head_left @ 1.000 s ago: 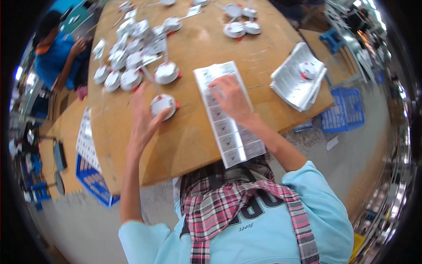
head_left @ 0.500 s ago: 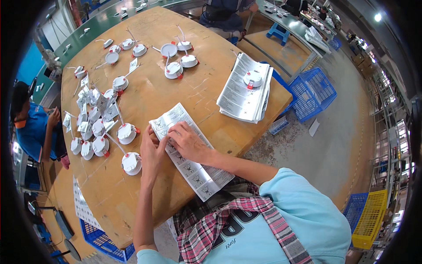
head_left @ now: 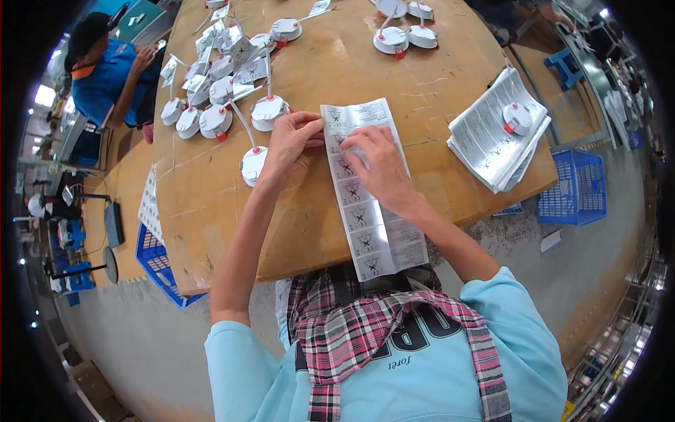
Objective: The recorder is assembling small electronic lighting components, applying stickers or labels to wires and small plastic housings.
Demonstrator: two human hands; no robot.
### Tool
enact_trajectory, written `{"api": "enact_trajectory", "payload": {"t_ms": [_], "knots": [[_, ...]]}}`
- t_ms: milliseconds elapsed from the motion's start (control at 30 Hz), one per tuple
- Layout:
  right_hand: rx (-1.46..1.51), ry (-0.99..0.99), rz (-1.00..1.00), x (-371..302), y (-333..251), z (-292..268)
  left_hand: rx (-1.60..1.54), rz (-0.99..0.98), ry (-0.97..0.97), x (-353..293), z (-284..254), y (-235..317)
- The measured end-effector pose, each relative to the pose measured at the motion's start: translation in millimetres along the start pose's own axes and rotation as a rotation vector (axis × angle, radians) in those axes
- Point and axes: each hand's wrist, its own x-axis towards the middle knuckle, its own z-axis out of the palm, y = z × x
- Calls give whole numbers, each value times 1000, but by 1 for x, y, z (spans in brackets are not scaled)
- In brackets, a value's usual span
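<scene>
A long silvery-white sheet of printed labels (head_left: 367, 228) lies on the table in front of me, its near end reaching over the edge towards my lap. My left hand (head_left: 292, 144) pinches the sheet's left edge close to the far end. Over the upper part of the sheet is my right hand (head_left: 383, 169), fingers bent and drawn together; whatever they hold, if anything, is hidden. Just left of my left hand stand a white round downlight (head_left: 254, 166) with a cable and another downlight (head_left: 269, 112) with red clips.
Several tagged downlights (head_left: 221, 90) crowd the far left, and others (head_left: 391, 40) stand farther back. At right a downlight (head_left: 517, 119) rests on a stack of label sheets (head_left: 485, 151). Blue baskets (head_left: 573, 186) flank the wooden table (head_left: 436, 91). A co-worker (head_left: 112, 70) is at left.
The view has swung, shifting the table and its things up and to the right in the picture. My hands, close together before, are now a little apart, the left at the sheet's edge.
</scene>
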Motion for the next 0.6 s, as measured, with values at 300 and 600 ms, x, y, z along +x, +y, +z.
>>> {"api": "enact_trajectory", "payload": {"t_ms": [300, 600], "knots": [[68, -47, 147, 46, 10, -7, -37, -120, -159, -8, 2, 16], [121, -48, 235, 41, 8, -6, -6, -89, -288, 0, 4, 14]]}}
